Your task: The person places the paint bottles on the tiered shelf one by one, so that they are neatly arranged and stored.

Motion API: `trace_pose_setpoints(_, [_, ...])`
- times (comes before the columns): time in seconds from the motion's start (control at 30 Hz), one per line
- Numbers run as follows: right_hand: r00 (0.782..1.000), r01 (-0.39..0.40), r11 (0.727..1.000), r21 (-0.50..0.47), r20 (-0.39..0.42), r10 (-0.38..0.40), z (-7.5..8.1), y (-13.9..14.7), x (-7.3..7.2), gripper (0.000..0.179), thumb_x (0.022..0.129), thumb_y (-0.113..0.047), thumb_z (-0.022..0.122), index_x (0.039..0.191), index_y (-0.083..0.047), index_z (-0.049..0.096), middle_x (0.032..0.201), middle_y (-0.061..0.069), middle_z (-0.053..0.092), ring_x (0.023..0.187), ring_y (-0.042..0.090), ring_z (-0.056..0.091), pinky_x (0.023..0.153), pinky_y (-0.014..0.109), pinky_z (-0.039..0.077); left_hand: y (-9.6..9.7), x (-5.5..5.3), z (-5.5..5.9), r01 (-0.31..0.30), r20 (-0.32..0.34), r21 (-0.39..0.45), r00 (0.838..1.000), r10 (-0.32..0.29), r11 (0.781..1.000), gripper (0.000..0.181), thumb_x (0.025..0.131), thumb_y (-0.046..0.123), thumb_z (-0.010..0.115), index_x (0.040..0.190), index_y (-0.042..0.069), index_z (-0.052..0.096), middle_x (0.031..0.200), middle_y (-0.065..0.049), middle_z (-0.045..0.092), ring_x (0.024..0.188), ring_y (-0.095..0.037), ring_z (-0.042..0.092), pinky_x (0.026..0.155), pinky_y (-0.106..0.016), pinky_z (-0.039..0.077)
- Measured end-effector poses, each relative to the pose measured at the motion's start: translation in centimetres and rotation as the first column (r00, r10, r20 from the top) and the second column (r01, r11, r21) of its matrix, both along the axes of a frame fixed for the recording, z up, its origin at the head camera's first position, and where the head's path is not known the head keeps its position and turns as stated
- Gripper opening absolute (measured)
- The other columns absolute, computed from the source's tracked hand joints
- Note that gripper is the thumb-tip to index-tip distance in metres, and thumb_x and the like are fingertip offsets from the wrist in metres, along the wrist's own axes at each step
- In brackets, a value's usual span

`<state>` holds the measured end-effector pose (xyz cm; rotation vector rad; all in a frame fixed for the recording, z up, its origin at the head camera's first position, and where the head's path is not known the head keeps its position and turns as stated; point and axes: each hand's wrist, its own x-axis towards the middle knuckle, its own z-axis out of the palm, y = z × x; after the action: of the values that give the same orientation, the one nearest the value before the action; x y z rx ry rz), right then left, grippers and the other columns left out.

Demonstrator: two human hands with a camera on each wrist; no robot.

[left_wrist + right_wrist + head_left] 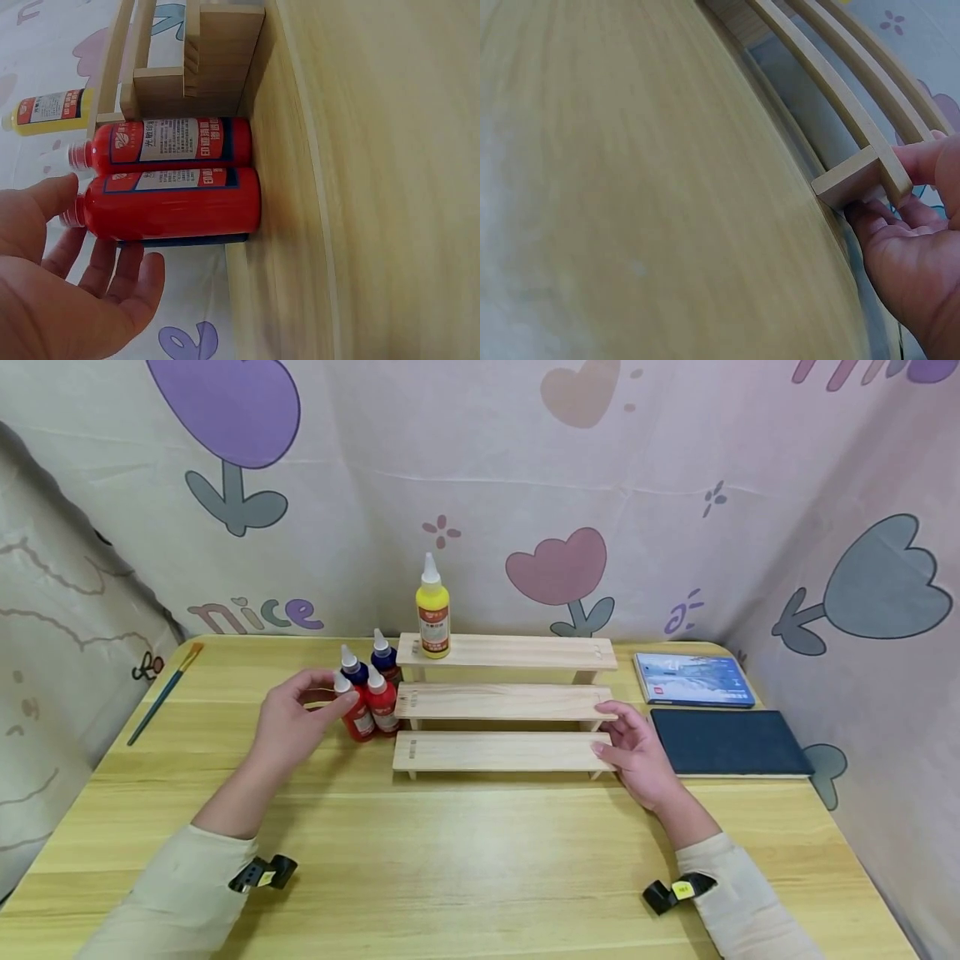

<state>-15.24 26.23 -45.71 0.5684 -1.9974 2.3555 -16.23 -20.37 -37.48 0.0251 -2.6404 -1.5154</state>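
My left hand is at the front left red paint bottle, thumb and forefinger on either side of its white nozzle. A second red bottle stands upright beside it. Behind these are two dark blue bottles, partly hidden. To their right is a three-step wooden display stand. At its right end my right hand grips the lowest step, thumb on top and fingers curled under, as the right wrist view shows. A yellow bottle stands on the top step's left end.
A paintbrush lies on the table's far left. Right of the stand lie a blue-and-white box and a dark notebook. A patterned cloth hangs behind the wooden table.
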Motion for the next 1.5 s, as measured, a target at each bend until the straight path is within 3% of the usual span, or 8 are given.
trace_pose_setpoints(0.23, [1.000, 0.005, 1.000, 0.000, -0.005, -0.005, 0.1, 0.0, -0.1, 0.054, 0.086, 0.027, 0.055, 0.135, 0.011, 0.042, 0.124, 0.008, 0.058, 0.108, 0.030, 0.050, 0.089, 0.027, 0.049, -0.5, 0.0, -0.2, 0.073, -0.052, -0.020, 0.996, -0.074, 0.997, 0.035, 0.099, 0.021, 0.066, 0.126, -0.001, 0.060, 0.125, -0.017, 0.060, 0.116, -0.033, 0.056, 0.098, -0.049, 0.047])
trace_pose_setpoints(0.43, [1.000, -0.002, 1.000, 0.006, 0.000, 0.002, 0.1, 0.0, -0.2, 0.052, 0.087, 0.026, 0.055, 0.135, 0.008, 0.044, 0.123, 0.008, 0.058, 0.109, 0.034, 0.049, 0.088, 0.027, 0.049, -1.3, 0.2, -0.6, 0.148, -0.071, -0.024, 0.986, -0.149, 0.989, 0.031, 0.101, 0.015, 0.061, 0.127, -0.003, 0.059, 0.125, -0.020, 0.060, 0.118, -0.037, 0.054, 0.101, -0.057, 0.042])
trace_pose_setpoints(0.57, [1.000, 0.005, 1.000, 0.014, 0.006, -0.005, 0.1, 0.0, -0.3, 0.053, 0.086, 0.026, 0.056, 0.135, 0.006, 0.046, 0.124, 0.009, 0.058, 0.110, 0.037, 0.048, 0.089, 0.028, 0.049, -1.5, 0.4, -0.9, 0.152, -0.029, -0.039, 0.988, -0.153, 0.988, 0.040, 0.100, 0.024, 0.064, 0.131, 0.000, 0.058, 0.128, -0.019, 0.059, 0.118, -0.038, 0.055, 0.096, -0.051, 0.048])
trace_pose_setpoints(0.7, [1.000, 0.007, 1.000, 0.016, 0.009, -0.008, 0.0, 0.0, -0.2, 0.053, 0.087, 0.026, 0.055, 0.135, 0.006, 0.045, 0.125, 0.009, 0.058, 0.112, 0.038, 0.048, 0.089, 0.028, 0.049, -1.6, 0.5, -1.2, 0.147, 0.013, -0.036, 0.989, -0.147, 0.988, 0.046, 0.098, 0.033, 0.066, 0.133, 0.004, 0.058, 0.131, -0.019, 0.057, 0.118, -0.040, 0.055, 0.087, -0.033, 0.052])
trace_pose_setpoints(0.87, [1.000, 0.006, 1.000, 0.011, 0.000, -0.006, -0.1, 0.0, -0.2, 0.054, 0.086, 0.027, 0.056, 0.135, 0.008, 0.044, 0.124, 0.008, 0.058, 0.109, 0.030, 0.051, 0.089, 0.027, 0.049, -1.4, 0.7, -1.3, 0.122, 0.002, 0.007, 0.992, -0.122, 0.992, 0.045, 0.098, 0.033, 0.067, 0.131, 0.004, 0.059, 0.129, -0.018, 0.058, 0.119, -0.039, 0.054, 0.080, -0.017, 0.049])
trace_pose_setpoints(1.13, [1.000, 0.004, 1.000, 0.000, -0.008, -0.004, -0.1, 0.0, -0.1, 0.054, 0.085, 0.028, 0.055, 0.135, 0.011, 0.042, 0.124, 0.007, 0.058, 0.107, 0.025, 0.052, 0.090, 0.027, 0.048, -1.1, 1.0, -1.4, 0.077, -0.006, 0.039, 0.997, -0.077, 0.996, 0.046, 0.097, 0.034, 0.068, 0.131, 0.003, 0.060, 0.128, -0.016, 0.058, 0.118, -0.036, 0.054, 0.076, -0.016, 0.050])
trace_pose_setpoints(1.5, [1.000, 0.007, 1.000, 0.010, 0.004, -0.007, -0.1, 0.1, -0.1, 0.054, 0.086, 0.027, 0.056, 0.135, 0.009, 0.043, 0.126, 0.008, 0.058, 0.111, 0.031, 0.051, 0.091, 0.028, 0.049, -1.3, 1.7, -1.5, 0.047, -0.060, 0.015, 0.997, -0.046, 0.999, 0.040, 0.099, 0.029, 0.066, 0.129, 0.004, 0.062, 0.123, -0.012, 0.061, 0.111, -0.022, 0.055, 0.084, -0.018, 0.047])
